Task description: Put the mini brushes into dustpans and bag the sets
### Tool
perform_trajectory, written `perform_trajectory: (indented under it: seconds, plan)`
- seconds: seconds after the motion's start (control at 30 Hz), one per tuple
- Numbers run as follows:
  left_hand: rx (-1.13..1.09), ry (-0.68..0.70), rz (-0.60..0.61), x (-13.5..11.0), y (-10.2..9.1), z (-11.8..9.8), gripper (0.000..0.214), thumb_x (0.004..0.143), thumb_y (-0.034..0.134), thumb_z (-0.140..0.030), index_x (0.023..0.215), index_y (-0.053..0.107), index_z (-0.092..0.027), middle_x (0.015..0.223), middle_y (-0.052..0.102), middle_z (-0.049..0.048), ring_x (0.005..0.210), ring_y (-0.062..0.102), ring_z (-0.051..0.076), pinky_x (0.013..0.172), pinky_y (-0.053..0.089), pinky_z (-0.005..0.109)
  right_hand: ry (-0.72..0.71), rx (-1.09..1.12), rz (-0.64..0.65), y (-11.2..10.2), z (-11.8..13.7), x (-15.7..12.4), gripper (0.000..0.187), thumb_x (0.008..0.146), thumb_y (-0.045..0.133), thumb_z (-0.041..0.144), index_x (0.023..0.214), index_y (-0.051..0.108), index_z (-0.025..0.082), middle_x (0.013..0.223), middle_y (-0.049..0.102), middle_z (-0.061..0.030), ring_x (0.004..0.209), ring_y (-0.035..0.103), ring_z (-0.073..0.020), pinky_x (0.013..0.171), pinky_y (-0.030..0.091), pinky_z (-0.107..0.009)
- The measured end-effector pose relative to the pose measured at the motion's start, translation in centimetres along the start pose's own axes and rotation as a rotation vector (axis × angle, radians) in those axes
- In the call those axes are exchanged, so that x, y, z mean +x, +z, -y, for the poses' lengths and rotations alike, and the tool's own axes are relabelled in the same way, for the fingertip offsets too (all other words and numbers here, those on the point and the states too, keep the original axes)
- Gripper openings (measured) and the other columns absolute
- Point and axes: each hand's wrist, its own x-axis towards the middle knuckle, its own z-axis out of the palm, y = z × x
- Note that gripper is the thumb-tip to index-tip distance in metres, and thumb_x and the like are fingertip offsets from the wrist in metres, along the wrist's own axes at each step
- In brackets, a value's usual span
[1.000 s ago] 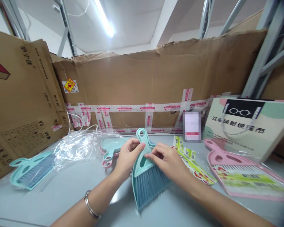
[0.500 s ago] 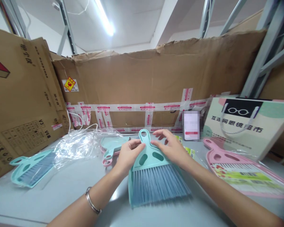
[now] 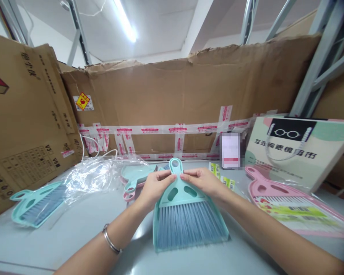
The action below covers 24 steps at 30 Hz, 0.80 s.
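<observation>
A teal mini brush with blue bristles lies nested in a matching teal dustpan (image 3: 186, 217) in the middle of the grey table, handle pointing away from me. My left hand (image 3: 153, 186) pinches the left side of the handle neck. My right hand (image 3: 202, 180) pinches the right side, fingertips almost meeting the left hand's just below the handle ring. A metal bracelet sits on my left wrist.
Another teal brush set (image 3: 34, 204) lies at the left beside crumpled clear plastic bags (image 3: 94, 173). More dustpans (image 3: 137, 177) lie behind my left hand. A bagged pink set (image 3: 292, 208), printed cards (image 3: 222, 177) and a paper gift bag (image 3: 295, 151) are at the right. Cardboard walls surround the table.
The teal set turned from tilted to lying flat and square to me. My right hand moved from the brush body up to the handle neck and closed on it.
</observation>
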Motion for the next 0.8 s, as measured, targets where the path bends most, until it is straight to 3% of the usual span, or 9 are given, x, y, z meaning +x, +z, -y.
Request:
perform_trajectory:
  seconds: [0.2, 0.4, 0.53, 0.6, 0.7, 0.8]
  plan:
    - [0.039, 0.005, 0.025, 0.2, 0.0, 0.0, 0.037, 0.07, 0.066, -0.036, 0.101, 0.068, -0.016, 0.084, 0.07, 0.0069, 0.067, 0.061, 0.015, 0.063, 0.045, 0.025, -0.051, -0.083, -0.055, 0.1, -0.6, 0.4, 0.048, 0.052, 0.07, 0.056, 0.072, 0.073, 0.012, 0.056, 0.061, -0.0016, 0.05, 0.049, -0.0095, 0.05, 0.038, -0.024]
    - [0.237, 0.006, 0.014, 0.0, -0.8, 0.0, 0.042, 0.066, 0.07, -0.034, 0.107, 0.065, -0.024, 0.116, 0.061, 0.0053, 0.104, 0.055, 0.022, 0.084, 0.042, 0.028, -0.067, 0.037, -0.089, -0.7, -1.2, 0.5, 0.048, 0.055, 0.07, 0.054, 0.083, 0.072, 0.016, 0.065, 0.067, -0.0019, 0.059, 0.058, -0.0142, 0.059, 0.046, -0.027]
    - [0.306, 0.031, 0.03, 0.2, -1.5, 0.3, 0.038, 0.069, 0.066, -0.035, 0.104, 0.066, -0.021, 0.105, 0.065, 0.0051, 0.099, 0.056, 0.023, 0.085, 0.041, 0.031, -0.077, 0.077, 0.003, -1.3, -1.4, 0.4, 0.049, 0.063, 0.066, 0.055, 0.094, 0.069, 0.017, 0.081, 0.07, -0.0039, 0.073, 0.063, -0.0168, 0.067, 0.049, -0.029]
    - [0.303, 0.064, -0.004, 0.5, -1.8, 0.3, 0.037, 0.072, 0.064, -0.036, 0.105, 0.066, -0.02, 0.102, 0.066, 0.0047, 0.095, 0.057, 0.022, 0.084, 0.041, 0.031, -0.069, 0.071, -0.031, -2.3, -1.2, 0.5, 0.048, 0.067, 0.063, 0.054, 0.1, 0.066, 0.018, 0.092, 0.07, -0.006, 0.081, 0.064, -0.0175, 0.072, 0.05, -0.03]
    - [0.267, 0.103, -0.105, 0.8, -2.1, 0.1, 0.036, 0.072, 0.063, -0.038, 0.103, 0.067, -0.02, 0.102, 0.066, 0.0043, 0.096, 0.057, 0.022, 0.084, 0.041, 0.029, -0.092, -0.017, -0.232, -5.5, -1.1, 1.0, 0.041, 0.076, 0.056, 0.048, 0.105, 0.062, 0.02, 0.106, 0.066, -0.0089, 0.087, 0.064, -0.0186, 0.078, 0.049, -0.033]
    - [0.23, 0.097, -0.16, 0.9, -2.5, 0.0, 0.037, 0.071, 0.064, -0.04, 0.101, 0.067, -0.018, 0.102, 0.066, 0.0047, 0.095, 0.057, 0.021, 0.083, 0.041, 0.029, -0.132, -0.454, -0.406, -9.6, -1.8, 1.5, 0.027, 0.077, 0.054, 0.035, 0.096, 0.063, 0.018, 0.101, 0.067, -0.0097, 0.09, 0.062, -0.0211, 0.083, 0.046, -0.035]
